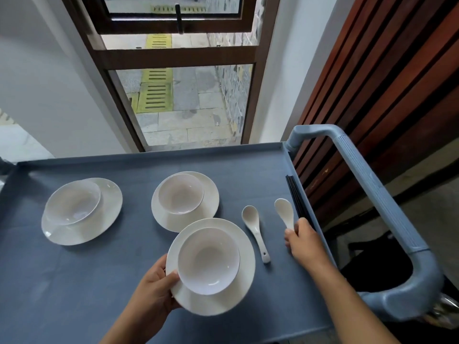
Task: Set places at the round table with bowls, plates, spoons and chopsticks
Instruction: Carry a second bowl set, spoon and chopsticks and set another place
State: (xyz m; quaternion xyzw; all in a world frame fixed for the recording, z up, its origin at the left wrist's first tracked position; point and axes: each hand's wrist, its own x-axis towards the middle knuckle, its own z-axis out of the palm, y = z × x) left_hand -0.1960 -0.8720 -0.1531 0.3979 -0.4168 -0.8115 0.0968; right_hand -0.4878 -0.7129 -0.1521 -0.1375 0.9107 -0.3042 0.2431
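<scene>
Three white plate-and-bowl sets stand on a blue-grey cart tray (99, 281). My left hand (154, 286) grips the left rim of the nearest plate (236, 289), thumb against its bowl (208, 260). A second plate (211, 202) with a bowl (180, 193) is behind it. A third plate (109, 207) and bowl (73, 202) are at the left. My right hand (304, 240) closes on the handle of a white spoon (284, 209), beside black chopsticks (296, 197) lying along the tray's right wall. Another white spoon (254, 227) lies loose between.
The cart's blue-grey handle (372, 189) loops up on the right. A window with a brown frame (173, 58) is straight ahead beyond the tray. A slatted wooden wall (385, 83) stands at the right. White walls flank the window.
</scene>
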